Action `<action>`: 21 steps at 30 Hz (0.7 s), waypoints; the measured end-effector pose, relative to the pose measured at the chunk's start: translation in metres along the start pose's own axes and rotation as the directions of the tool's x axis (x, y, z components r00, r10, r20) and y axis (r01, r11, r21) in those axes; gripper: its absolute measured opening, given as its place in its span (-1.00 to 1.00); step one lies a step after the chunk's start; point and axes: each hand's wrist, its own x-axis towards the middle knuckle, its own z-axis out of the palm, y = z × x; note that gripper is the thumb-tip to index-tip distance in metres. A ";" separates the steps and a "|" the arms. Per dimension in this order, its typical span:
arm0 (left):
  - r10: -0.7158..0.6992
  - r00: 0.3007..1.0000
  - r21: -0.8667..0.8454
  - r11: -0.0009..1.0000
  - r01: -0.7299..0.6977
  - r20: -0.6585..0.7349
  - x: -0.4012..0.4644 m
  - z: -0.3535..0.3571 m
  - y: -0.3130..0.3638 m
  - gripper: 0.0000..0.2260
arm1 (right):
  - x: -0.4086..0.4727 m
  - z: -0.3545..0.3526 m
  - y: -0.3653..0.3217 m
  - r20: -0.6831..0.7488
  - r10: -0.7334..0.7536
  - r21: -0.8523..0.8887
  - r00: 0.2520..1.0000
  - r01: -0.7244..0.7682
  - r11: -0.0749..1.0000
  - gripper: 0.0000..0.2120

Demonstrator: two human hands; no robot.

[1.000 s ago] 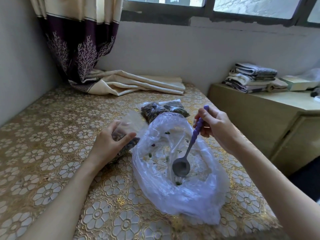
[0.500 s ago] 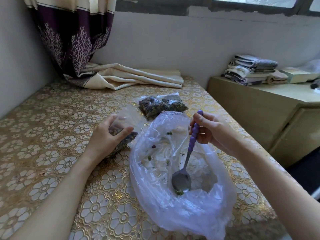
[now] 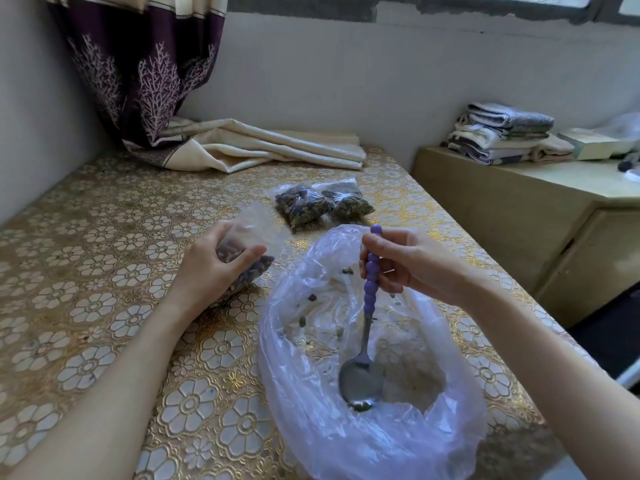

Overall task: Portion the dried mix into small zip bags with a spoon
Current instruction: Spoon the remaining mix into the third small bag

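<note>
A large clear plastic bag (image 3: 311, 427) lies open on the table with only a few scattered bits of dried mix inside. My right hand (image 3: 412, 265) grips the purple beaded handle of a metal spoon (image 3: 362, 379); its bowl rests at the bag's bottom against a few green pieces. My left hand (image 3: 214, 265) holds a small zip bag (image 3: 258, 226), partly filled with dark dried mix, upright on the table left of the big bag. Two filled small zip bags (image 3: 322, 204) lie side by side farther back.
The table wears a gold floral cloth (image 3: 86, 289). A curtain's folded end (image 3: 263, 147) lies at the back. To the right stands a low cabinet (image 3: 540, 209) with stacked folded towels (image 3: 502, 136) and a book. Walls close the left and back.
The spoon has swung more upright and its bowl has slid toward me along the big bag's bottom. My left hand has kept hold of the small bag.
</note>
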 end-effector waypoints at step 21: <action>-0.007 1.000 -0.013 1.000 0.007 0.003 -0.001 0.000 0.001 -0.58 | 0.016 -0.029 -0.002 -0.189 0.182 0.138 0.965 -0.157 0.978 -0.75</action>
